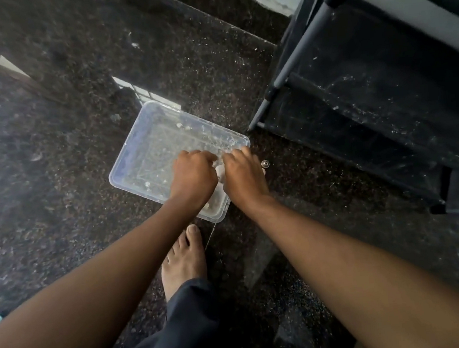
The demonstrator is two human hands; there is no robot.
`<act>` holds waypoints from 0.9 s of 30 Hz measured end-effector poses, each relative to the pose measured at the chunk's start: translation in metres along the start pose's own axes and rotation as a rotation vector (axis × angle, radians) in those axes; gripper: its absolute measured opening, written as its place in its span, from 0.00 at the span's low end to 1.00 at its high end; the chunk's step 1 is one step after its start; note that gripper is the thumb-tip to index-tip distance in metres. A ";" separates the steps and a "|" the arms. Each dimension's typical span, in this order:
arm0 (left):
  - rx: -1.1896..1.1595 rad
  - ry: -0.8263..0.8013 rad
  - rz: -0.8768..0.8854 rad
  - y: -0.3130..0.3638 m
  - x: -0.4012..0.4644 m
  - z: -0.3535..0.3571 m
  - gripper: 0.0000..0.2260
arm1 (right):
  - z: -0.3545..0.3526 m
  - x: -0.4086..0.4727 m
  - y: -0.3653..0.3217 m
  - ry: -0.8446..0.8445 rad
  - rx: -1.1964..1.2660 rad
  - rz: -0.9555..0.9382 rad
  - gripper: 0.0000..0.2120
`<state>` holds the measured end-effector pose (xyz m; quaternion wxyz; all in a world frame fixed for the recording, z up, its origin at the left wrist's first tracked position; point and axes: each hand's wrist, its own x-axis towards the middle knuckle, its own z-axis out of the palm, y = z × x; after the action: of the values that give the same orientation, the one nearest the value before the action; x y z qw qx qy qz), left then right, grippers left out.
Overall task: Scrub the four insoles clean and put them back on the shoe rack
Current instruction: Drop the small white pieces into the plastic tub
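A clear plastic tub (136,152) holding soapy water sits on the dark speckled floor. Both hands work over its near right corner. My left hand (193,177) and my right hand (244,176) are curled round a small pale object (220,172) held between them; only a sliver of it shows, so I cannot tell what it is. No insole is plainly visible. The black shoe rack (369,98) stands at the right, its visible shelves dark and dusty.
My bare foot (184,259) and a dark trouser leg (182,332) are just below the tub. A small round bubble or cap (265,164) lies on the floor beside the tub. A step edge runs across the upper floor.
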<state>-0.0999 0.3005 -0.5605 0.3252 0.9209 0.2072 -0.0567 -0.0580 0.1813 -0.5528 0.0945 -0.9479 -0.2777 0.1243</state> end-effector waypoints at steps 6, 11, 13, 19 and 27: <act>-0.017 -0.091 -0.049 -0.001 0.008 0.000 0.20 | 0.006 0.012 0.000 -0.094 -0.143 -0.026 0.08; -0.002 -0.106 -0.084 -0.006 0.017 0.004 0.17 | 0.006 0.018 -0.001 -0.098 -0.136 -0.034 0.07; 0.010 -0.116 -0.096 -0.005 0.017 0.004 0.16 | 0.006 0.018 -0.001 -0.093 -0.126 -0.042 0.07; 0.036 -0.140 -0.036 -0.003 0.017 0.006 0.15 | 0.001 0.011 0.010 -0.050 0.005 -0.094 0.14; 0.115 -0.167 0.091 0.021 0.018 0.013 0.14 | 0.001 -0.014 0.050 0.177 0.186 0.244 0.06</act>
<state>-0.0747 0.2843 -0.5627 0.2905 0.9385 0.1339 -0.1302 -0.0442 0.1325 -0.5639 0.1902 -0.9690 -0.1382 0.0759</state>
